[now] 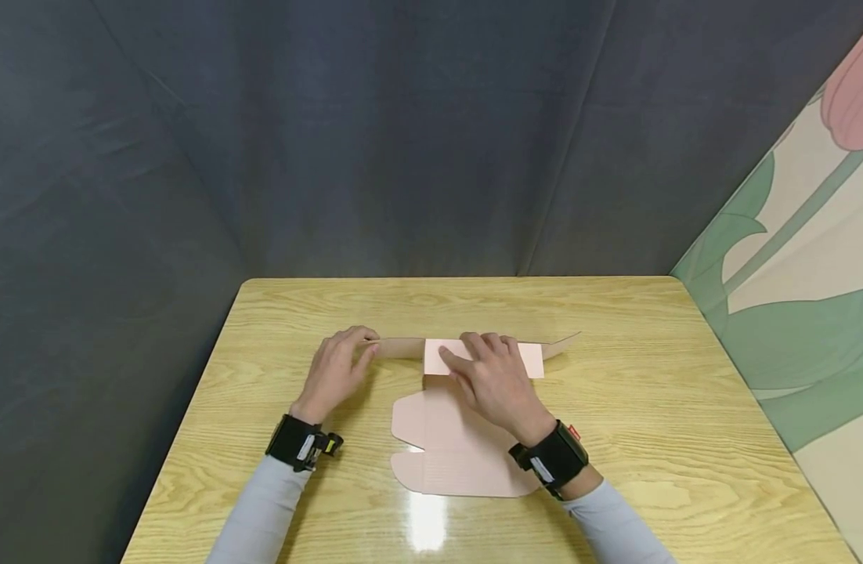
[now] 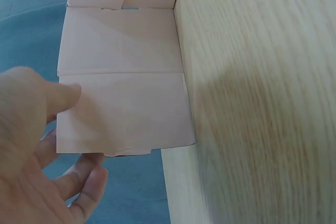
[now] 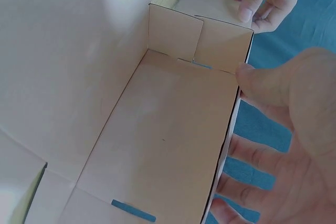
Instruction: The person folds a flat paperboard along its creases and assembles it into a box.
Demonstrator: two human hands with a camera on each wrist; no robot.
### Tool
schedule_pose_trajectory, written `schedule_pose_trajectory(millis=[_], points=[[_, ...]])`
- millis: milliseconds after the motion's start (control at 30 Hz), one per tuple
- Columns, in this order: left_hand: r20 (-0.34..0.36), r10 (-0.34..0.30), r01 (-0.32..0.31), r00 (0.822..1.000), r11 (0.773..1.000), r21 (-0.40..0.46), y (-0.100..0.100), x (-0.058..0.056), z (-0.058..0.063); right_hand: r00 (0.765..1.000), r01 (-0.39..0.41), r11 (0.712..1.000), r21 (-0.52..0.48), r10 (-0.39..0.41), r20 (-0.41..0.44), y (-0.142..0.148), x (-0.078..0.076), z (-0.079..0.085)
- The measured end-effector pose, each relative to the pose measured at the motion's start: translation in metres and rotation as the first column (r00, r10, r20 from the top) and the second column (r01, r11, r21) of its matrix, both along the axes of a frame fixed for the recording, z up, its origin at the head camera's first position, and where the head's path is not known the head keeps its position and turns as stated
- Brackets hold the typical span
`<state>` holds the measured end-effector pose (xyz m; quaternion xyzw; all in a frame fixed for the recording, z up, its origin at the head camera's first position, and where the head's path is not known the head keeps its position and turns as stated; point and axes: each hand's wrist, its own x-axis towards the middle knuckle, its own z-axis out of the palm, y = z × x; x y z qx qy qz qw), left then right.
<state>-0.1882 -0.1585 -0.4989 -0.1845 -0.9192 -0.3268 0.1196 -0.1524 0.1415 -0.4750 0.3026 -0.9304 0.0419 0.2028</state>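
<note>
A pale pink cardboard box blank [image 1: 467, 470], partly folded, lies on the table, its far panel [image 1: 436, 358] standing up. Left of that panel sticks out a side flap [image 2: 126, 108]; my left hand [image 1: 336, 372] pinches its outer end, thumb on the face and fingers behind. My right hand [image 1: 498, 384] grips the raised panel by its edge. In the right wrist view the thumb sits at the panel's corner, and the fingers [image 3: 257, 156] lie along its outer side. Two tabs meet at the folded corner [image 3: 199, 40], above a narrow slot. Another slot [image 3: 134, 211] shows near the opposite end.
The wood-grain table [image 1: 636, 423] extends around the cardboard on every side. A right side flap [image 1: 561, 345] angles outward, and rounded flaps [image 1: 408, 470] spread at the near left. Dark curtains [image 1: 403, 157] hang behind the table; a flower-patterned cloth [image 1: 819, 337] hangs at the right.
</note>
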Motion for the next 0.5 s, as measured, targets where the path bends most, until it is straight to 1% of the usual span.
schedule_pose_trajectory(millis=[167, 267, 400, 500], points=[[0.040, -0.001, 0.000, 0.999, 0.999, 0.033, 0.001, 0.003, 0.000, 1.000, -0.001, 1.000, 0.001, 0.001, 0.009, 0.000, 0.000, 0.001], [0.064, -0.008, 0.005, 0.998, 0.999, 0.049, 0.002, 0.006, 0.000, 1.000, -0.005, 1.000, 0.002, 0.005, -0.013, 0.001, -0.001, 0.002], [0.076, -0.021, 0.016, 0.997, 0.998, 0.063, 0.003, 0.011, 0.000, 1.000, -0.008, 1.000, 0.000, 0.008, -0.029, 0.001, -0.001, 0.003], [0.077, -0.030, 0.024, 0.997, 0.997, 0.074, 0.004, 0.014, 0.001, 1.000, -0.007, 1.000, -0.006, 0.007, -0.020, 0.002, -0.001, 0.005]])
